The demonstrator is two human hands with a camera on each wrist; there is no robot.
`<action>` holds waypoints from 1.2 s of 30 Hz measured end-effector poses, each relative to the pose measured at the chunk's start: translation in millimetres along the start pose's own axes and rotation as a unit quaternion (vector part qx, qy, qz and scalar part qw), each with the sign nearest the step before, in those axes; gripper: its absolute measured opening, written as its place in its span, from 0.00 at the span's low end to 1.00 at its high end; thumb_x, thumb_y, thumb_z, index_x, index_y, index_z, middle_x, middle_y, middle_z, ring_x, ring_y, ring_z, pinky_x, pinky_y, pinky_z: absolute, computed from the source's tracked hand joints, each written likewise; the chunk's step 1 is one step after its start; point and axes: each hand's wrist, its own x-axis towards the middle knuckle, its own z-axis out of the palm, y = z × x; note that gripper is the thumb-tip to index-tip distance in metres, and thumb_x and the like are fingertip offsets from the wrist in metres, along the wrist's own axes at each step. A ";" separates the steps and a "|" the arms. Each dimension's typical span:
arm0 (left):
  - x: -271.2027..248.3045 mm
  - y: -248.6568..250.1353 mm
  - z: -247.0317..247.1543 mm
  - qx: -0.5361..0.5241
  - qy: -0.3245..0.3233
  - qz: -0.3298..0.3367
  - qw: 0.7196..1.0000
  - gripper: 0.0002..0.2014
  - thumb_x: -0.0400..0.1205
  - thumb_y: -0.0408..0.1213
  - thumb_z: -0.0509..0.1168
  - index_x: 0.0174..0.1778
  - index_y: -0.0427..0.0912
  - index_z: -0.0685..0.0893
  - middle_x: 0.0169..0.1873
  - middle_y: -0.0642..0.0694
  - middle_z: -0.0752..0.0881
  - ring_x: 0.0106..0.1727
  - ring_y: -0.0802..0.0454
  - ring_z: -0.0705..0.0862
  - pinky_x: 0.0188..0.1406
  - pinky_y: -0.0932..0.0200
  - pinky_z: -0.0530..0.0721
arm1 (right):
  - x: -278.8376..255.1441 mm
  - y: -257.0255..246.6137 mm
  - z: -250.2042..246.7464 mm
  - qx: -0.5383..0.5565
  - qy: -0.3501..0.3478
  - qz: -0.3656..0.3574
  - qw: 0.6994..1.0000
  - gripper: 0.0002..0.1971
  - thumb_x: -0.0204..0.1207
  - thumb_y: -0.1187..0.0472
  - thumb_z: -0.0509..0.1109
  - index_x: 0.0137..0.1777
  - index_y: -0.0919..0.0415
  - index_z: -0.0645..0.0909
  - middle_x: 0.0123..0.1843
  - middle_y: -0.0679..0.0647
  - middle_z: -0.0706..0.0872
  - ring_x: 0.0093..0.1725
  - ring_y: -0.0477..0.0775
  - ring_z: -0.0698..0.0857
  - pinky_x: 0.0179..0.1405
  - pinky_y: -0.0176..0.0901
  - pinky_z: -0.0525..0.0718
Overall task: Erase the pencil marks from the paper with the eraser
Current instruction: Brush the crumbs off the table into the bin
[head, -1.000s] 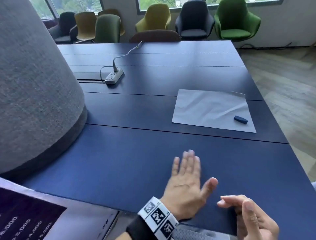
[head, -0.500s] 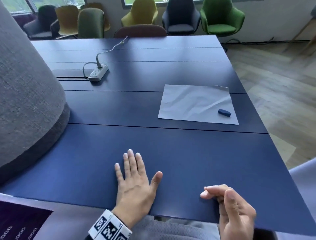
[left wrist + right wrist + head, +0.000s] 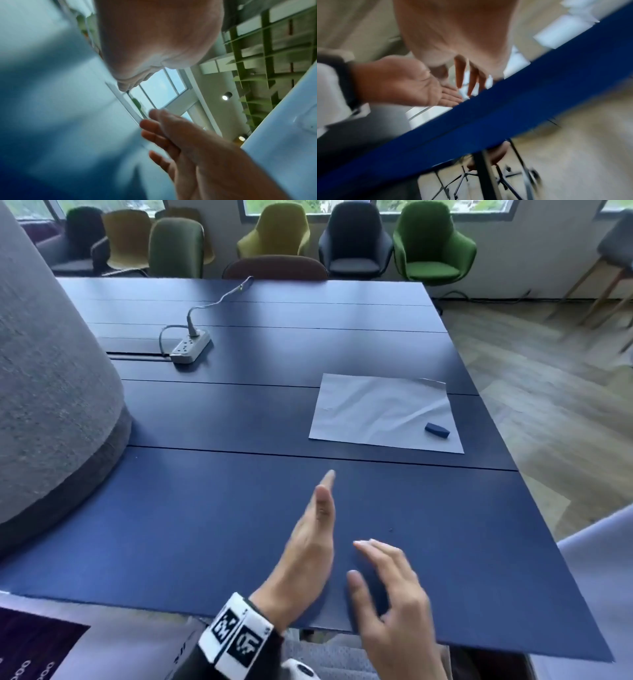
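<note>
A white, slightly creased sheet of paper [image 3: 383, 412] lies on the dark blue table [image 3: 212, 508], right of centre. A small dark blue eraser [image 3: 437, 430] rests on the paper's near right corner. Pencil marks cannot be made out. My left hand [image 3: 313, 542] hovers over the near part of the table, turned on edge, fingers straight and pointing toward the paper, holding nothing. My right hand [image 3: 387, 587] is beside it, fingers spread and loosely bent, empty. Both hands are well short of the paper. The wrist views are blurred and show the left hand's open palm [image 3: 406, 83] and the right hand [image 3: 180, 142].
A large grey fabric-covered cone shape [image 3: 44, 392] fills the left side. A white power strip [image 3: 190, 345] with a cable lies on the far left of the table. Several chairs [image 3: 430, 244] line the far end. The table's right edge [image 3: 493, 419] meets wooden floor.
My left hand has lifted off the table, turned on edge and moved right and forward. My right hand has uncurled its fingers and risen over the table. The head view shifted.
</note>
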 end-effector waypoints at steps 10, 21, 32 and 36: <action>-21.2 -46.7 -73.8 0.109 0.140 0.065 0.982 0.50 0.66 0.84 0.37 0.81 0.61 0.65 0.77 0.75 0.62 0.79 0.76 0.55 0.72 0.81 0.51 | 20.8 -16.4 69.0 -0.345 -0.266 -0.066 0.898 0.39 0.82 0.34 0.38 0.77 0.63 0.69 0.81 0.55 0.68 0.82 0.57 0.62 0.73 0.68 0.54; -25.8 -48.7 -69.0 0.125 0.123 0.136 0.975 0.47 0.71 0.81 0.37 0.82 0.59 0.62 0.74 0.85 0.57 0.81 0.76 0.49 0.66 0.85 0.52 | 37.8 7.2 16.7 -0.409 -0.220 0.059 0.884 0.45 0.81 0.32 0.37 0.79 0.72 0.61 0.84 0.65 0.58 0.84 0.63 0.55 0.75 0.71 0.49; -26.4 -48.1 -76.7 0.143 0.145 0.079 0.976 0.52 0.63 0.86 0.35 0.81 0.65 0.63 0.82 0.67 0.54 0.79 0.65 0.59 0.70 0.57 0.58 | 78.6 -25.3 42.6 -0.337 -0.417 0.131 0.834 0.42 0.80 0.31 0.38 0.83 0.59 0.32 0.84 0.49 0.28 0.82 0.47 0.28 0.79 0.64 0.27; -30.1 -39.5 -77.0 0.166 0.077 0.076 0.980 0.40 0.69 0.78 0.40 0.79 0.70 0.58 0.70 0.88 0.51 0.80 0.74 0.50 0.74 0.60 0.54 | 63.4 4.9 -24.3 -0.360 -0.388 0.216 0.821 0.41 0.80 0.31 0.37 0.83 0.58 0.30 0.83 0.49 0.25 0.81 0.47 0.26 0.79 0.63 0.27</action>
